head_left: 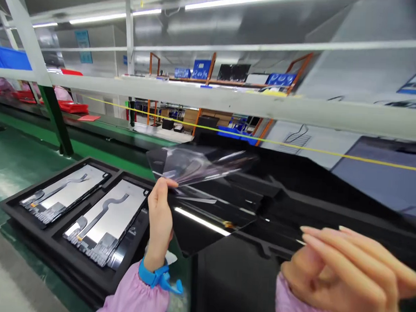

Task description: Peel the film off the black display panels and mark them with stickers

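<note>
My left hand [160,222] is raised at centre, fingers pinched on the near corner of a clear plastic film [197,164] that lifts off a glossy black panel [209,217]. My right hand [343,274] is at the lower right, fingers stretched out and slightly curled, holding nothing that I can see, close to the panel's right edge. A blue wrist strap [156,276] circles my left wrist above a pink sleeve.
A black tray [38,220] at left holds two silver display modules [65,192] [108,221] with flex cables. More black trays [295,191] lie to the right. A green conveyor surface [13,158], a white rail [230,102] and a yellow cord [297,147] cross behind.
</note>
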Demonstrator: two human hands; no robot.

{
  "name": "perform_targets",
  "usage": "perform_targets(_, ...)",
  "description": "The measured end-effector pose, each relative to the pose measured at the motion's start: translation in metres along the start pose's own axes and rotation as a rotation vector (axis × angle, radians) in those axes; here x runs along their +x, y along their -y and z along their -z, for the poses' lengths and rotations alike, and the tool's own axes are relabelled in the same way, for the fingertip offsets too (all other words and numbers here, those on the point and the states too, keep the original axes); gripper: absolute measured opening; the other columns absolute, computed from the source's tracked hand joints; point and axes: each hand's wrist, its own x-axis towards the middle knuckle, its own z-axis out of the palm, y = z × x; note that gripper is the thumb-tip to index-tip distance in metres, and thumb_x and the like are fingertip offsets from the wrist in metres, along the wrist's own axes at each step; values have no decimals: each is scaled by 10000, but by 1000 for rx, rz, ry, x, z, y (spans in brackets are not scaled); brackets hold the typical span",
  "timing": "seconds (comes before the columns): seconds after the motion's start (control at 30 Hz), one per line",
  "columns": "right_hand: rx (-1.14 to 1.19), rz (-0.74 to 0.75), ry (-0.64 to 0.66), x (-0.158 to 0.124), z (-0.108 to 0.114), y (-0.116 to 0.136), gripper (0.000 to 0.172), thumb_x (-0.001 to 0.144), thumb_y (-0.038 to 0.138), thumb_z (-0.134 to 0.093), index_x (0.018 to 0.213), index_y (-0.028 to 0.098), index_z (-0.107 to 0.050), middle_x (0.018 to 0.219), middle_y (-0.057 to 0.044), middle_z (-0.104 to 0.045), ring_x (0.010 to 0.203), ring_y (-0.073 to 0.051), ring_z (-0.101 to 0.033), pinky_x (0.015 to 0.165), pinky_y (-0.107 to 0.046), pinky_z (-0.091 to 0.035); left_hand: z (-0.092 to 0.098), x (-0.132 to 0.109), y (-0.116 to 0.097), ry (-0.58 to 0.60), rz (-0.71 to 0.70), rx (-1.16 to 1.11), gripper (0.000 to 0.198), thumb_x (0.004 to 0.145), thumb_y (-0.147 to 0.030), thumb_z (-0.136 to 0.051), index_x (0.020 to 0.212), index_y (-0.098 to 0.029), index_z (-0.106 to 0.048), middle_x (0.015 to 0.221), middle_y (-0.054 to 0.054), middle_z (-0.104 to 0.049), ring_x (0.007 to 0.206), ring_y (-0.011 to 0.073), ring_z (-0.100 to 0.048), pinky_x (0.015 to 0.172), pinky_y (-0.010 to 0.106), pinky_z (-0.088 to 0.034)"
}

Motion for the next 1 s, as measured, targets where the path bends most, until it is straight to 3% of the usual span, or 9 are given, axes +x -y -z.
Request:
perform_targets(0.1,3,92,-97,26,-32,-57,103,843,211,-585,744,196,-562,646,16,-610,569,-141,-558,596,-278,-443,3,8,7,-38,9,20,623,895,-692,-300,610,-199,-552,668,13,-522,690,167,-483,666,288,-386)
perform_targets(0.2,25,32,45,57,-69,-101,162,879,276,-512,763,187,-582,714,-24,-627,647,-152,-574,654,-300,-428,4,17,14,-41,31,5,638,809,-771,-389,548,-193,-467,584,-15,-394,598,141,-379,591,279,-330)
perform_targets(0.3,14,-48,326,91,-114,-137,221,900,286,-479,796,156,-625,806,-59,-637,779,-170,-581,737,-312,-462,5,26,21,1,48,-28,424,697,-583,-705,681,-196,-533,666,-36,-455,647,133,-424,636,262,-361)
perform_targets(0.43,2,-233,820,131,-174,-172,239,974,269,-509,971,76,-650,1010,-73,-611,1000,-178,-572,939,-373,-466,8,32,28,-22,55,-102,297,640,-280,-730,907,-224,-612,912,-16,-597,834,169,-530,768,269,-403)
perform_targets(0.6,-5,-469,1204,146,-214,-187,255,978,325,-580,1031,83,-640,1047,-67,-595,953,-174,-590,896,-350,-514,12,38,33,-9,144,-162,367,602,-383,-740,894,-201,-615,896,16,-617,821,204,-578,719,288,-428)
perform_targets(0.67,-60,-575,1169,144,-217,-190,213,940,294,-651,1031,104,-626,1010,-62,-603,950,-180,-593,897,-382,-524,13,39,34,-11,162,-165,413,576,-423,-752,891,-196,-613,895,24,-620,818,213,-591,698,287,-432)
perform_targets(0.8,-224,-717,903,140,-206,-202,235,997,293,-555,1137,109,-599,1125,-91,-574,1069,-199,-559,966,-411,-490,13,41,34,-24,167,-153,420,551,-427,-766,868,-194,-617,915,24,-626,791,199,-593,685,277,-433)
perform_targets(0.9,-331,-744,759,143,-189,-213,250,1007,289,-533,1177,113,-584,1163,-100,-559,1112,-209,-538,1001,-436,-462,10,39,33,-12,179,-166,395,552,-397,-769,854,-194,-618,902,18,-627,776,189,-586,678,268,-429)
perform_targets(1.0,-355,-711,753,146,-175,-218,221,986,272,-569,1128,107,-604,1144,-93,-567,1134,-219,-525,1032,-463,-429,8,38,33,-5,183,-187,371,546,-369,-773,837,-194,-622,904,10,-628,779,176,-578,689,259,-426)
